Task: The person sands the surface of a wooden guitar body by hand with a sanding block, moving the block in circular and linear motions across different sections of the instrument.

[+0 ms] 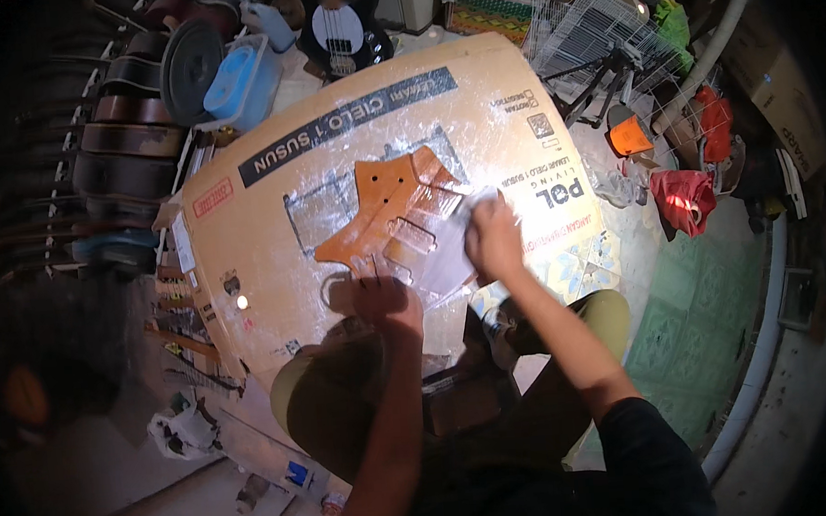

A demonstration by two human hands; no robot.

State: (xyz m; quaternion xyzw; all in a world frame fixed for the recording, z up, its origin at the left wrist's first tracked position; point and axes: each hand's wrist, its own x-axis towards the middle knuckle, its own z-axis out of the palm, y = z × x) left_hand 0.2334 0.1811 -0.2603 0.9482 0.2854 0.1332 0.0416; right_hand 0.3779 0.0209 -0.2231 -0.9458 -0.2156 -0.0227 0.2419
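Note:
An angular orange-brown electric guitar body lies on a flattened cardboard sheet in front of me. It has several small dark holes and two rounded cut-outs, and its right part looks pale and glossy. My left hand grips its near edge, fingers bent over the rim. Over the right side of the body my right hand is closed and somewhat blurred. Something pale grey shows beside its fingers, too unclear to name.
Several guitar bodies line the left. A blue plastic container and a black guitar stand behind the cardboard. To the right are a wire rack, an orange cup-like container and a red bag.

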